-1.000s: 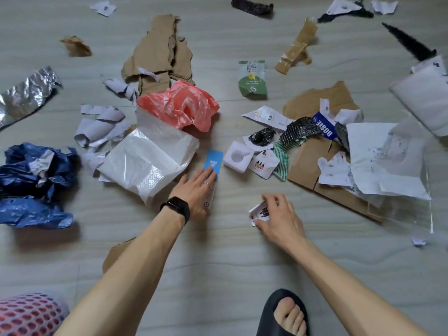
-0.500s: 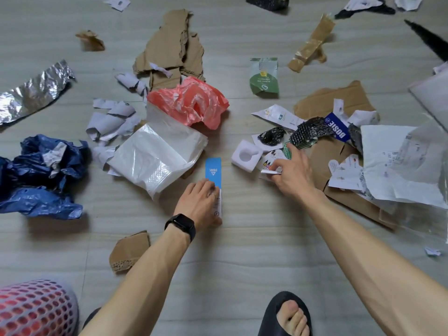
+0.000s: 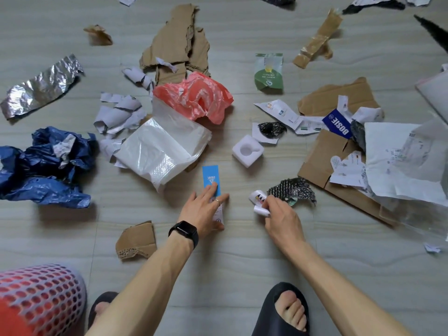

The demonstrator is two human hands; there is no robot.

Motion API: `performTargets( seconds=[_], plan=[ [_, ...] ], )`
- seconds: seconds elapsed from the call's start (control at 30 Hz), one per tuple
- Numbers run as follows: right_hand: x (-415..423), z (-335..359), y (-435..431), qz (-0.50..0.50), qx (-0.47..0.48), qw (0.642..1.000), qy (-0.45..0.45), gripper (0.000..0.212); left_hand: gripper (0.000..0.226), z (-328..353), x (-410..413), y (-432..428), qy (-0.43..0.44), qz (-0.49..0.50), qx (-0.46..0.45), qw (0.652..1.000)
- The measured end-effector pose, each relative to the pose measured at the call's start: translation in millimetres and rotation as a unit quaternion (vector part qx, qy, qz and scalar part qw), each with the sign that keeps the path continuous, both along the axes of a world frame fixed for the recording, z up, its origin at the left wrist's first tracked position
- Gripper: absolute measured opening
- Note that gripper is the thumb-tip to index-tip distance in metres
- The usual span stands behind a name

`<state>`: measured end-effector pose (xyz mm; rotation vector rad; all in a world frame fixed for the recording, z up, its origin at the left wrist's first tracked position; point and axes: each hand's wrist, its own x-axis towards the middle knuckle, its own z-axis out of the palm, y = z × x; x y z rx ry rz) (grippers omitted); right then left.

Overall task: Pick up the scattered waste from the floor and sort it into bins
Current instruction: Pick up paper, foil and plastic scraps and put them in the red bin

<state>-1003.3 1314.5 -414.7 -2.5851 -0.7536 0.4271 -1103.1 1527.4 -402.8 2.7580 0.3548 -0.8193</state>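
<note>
On the pale floor (image 3: pixel 242 267), low in the middle of the head view, the left hand (image 3: pixel 202 214) lies flat on a long blue card (image 3: pixel 210 177). Its fingers (image 3: pixel 211 190) are straight and spread, pressing the card's near white end down while the blue end shows beyond them. A black watch (image 3: pixel 184 232) sits on that wrist.

Just to the right, apart from the card, the right hand (image 3: pixel 282 220) has its fingers curled round a few white scraps (image 3: pixel 258 197), gripping them. One scrap is printed with small dark triangles. A crinkled silver-black wrap (image 3: pixel 294 190) touches the far side of that hand; whether it is gripped too I cannot tell.

Beyond the hands lie a white foam block (image 3: pixel 247 151) and a white plastic bag (image 3: pixel 162 146), the bag touching a red plastic bag (image 3: pixel 194 98), with torn cardboard (image 3: pixel 179 44) farther back. A blue plastic bag (image 3: pixel 46 166) and a foil strip (image 3: pixel 41 86) lie at the left, and a small cardboard piece (image 3: pixel 135 238) lies near the left forearm. At the right a flat cardboard sheet (image 3: pixel 322 161) carries papers and a blue label (image 3: pixel 338 123). A green pouch (image 3: pixel 268 71) and a brown tape strip (image 3: pixel 317 42) lie far back.

A red perforated bin (image 3: pixel 41 294) stands in the lower left corner — well apart from both hands.
</note>
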Motion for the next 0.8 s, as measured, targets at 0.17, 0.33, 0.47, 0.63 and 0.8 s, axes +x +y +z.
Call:
performTargets(
  seconds=[0.17, 0.33, 0.47, 0.63, 0.8],
  plan=[
    [-41, 10, -11, 0.021, -0.06, 0.992, 0.11, 0.067, 0.086, 4, -41, -28, 0.029, 0.035, -0.011, 0.999],
    [-60, 14, -30, 0.075, -0.089, 0.993, 0.025, 0.025, 0.102, 5, -66, -47, 0.028, 0.072, 0.003, 0.997],
    [-52, 19, -37, 0.076, -0.084, 0.993, -0.028, 0.012, 0.105, 5, -57, -47, 0.014, 0.036, 0.042, 0.998],
    [-29, 21, -29, 0.16, -0.121, 0.979, -0.026, 0.01, 0.135, 0, -50, -31, 0.06, 0.007, 0.094, 0.994],
    [-7, 2, -29, 0.17, -0.233, 0.954, 0.085, 0.009, 0.156, -6, -48, -25, 0.063, 0.003, 0.049, 0.997]
  ],
)
